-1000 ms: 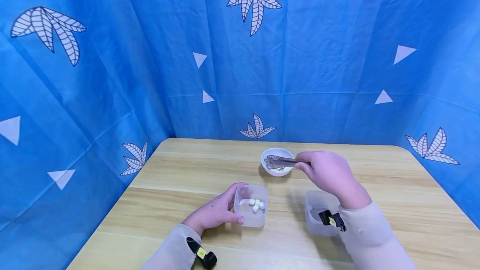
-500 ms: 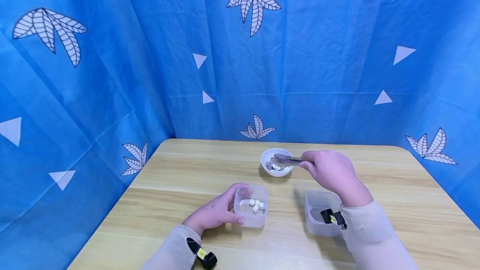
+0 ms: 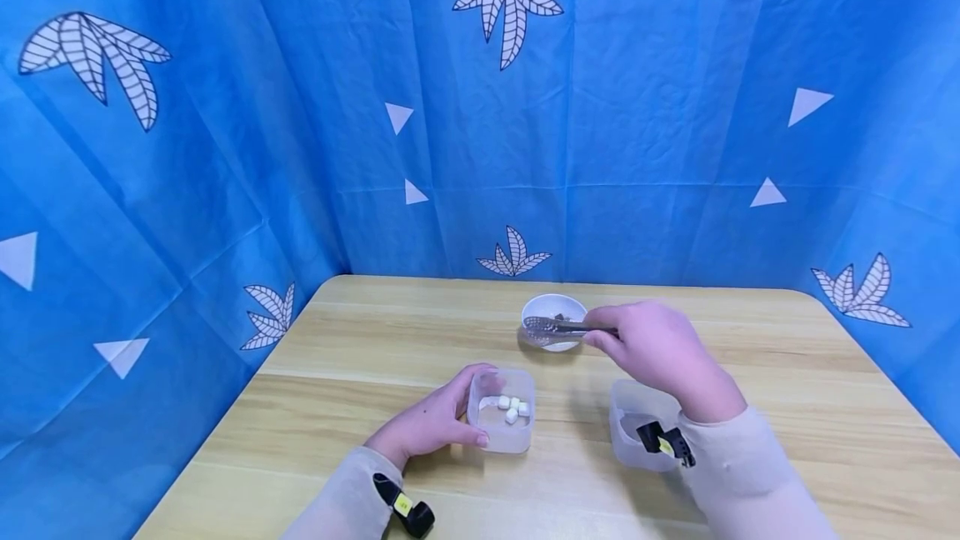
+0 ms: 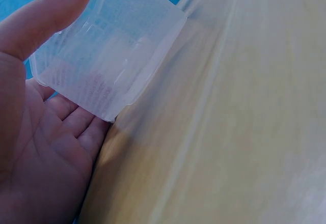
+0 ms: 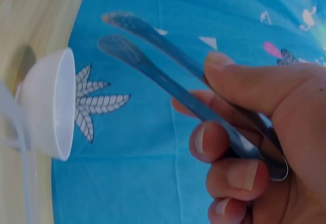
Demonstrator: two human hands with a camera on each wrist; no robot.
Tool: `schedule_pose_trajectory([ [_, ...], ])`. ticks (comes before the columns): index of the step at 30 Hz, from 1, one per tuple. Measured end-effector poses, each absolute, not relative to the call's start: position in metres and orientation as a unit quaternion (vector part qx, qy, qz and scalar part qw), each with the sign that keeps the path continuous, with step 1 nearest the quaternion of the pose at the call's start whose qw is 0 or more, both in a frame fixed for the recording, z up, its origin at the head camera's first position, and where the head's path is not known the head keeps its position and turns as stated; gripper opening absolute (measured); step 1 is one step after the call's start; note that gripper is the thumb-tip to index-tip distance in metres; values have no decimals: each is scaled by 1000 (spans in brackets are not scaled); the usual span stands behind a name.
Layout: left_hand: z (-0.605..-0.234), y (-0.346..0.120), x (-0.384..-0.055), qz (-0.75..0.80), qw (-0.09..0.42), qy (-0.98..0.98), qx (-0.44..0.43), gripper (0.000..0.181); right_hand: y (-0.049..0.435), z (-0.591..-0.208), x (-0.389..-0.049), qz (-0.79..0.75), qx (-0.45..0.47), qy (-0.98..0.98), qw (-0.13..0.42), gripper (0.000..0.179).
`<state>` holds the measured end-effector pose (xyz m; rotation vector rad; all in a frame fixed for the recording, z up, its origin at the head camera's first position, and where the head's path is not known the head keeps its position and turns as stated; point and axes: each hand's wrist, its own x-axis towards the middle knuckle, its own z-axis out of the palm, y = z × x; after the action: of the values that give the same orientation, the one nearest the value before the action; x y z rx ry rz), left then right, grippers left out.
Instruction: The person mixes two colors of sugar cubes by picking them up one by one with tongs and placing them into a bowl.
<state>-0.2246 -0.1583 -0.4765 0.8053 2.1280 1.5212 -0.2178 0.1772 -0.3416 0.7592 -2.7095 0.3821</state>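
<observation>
My right hand grips metal tongs near their bent end. In the right wrist view the two arms of the tongs stand apart with nothing between the tips, away from the mouth of the white bowl. From the head view the tips overlap the bowl's front left part, and a small dark piece shows inside. My left hand holds a frosted plastic container between thumb and fingers. Several small white cubes lie in that container.
A second frosted plastic container stands on the wooden table beneath my right forearm, which partly covers it. Blue patterned cloth hangs behind the table and along its sides.
The tongs' tips were low in the bowl half a second ago; now they have shifted left and up toward its rim. My left hand and its container have stayed in place.
</observation>
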Motion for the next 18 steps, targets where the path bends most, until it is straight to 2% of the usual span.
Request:
schedule_pose_trajectory([
  [9, -475, -158, -225, 539, 200, 765, 290, 93, 161, -338, -204, 126, 356, -920, 105, 12],
  [14, -475, -158, -226, 541, 207, 760, 296, 94, 150, -342, -198, 103, 355, -926, 78, 13],
  [18, -474, -158, -226, 541, 212, 758, 295, 95, 135, -347, -193, 72, 328, -938, 85, 10],
])
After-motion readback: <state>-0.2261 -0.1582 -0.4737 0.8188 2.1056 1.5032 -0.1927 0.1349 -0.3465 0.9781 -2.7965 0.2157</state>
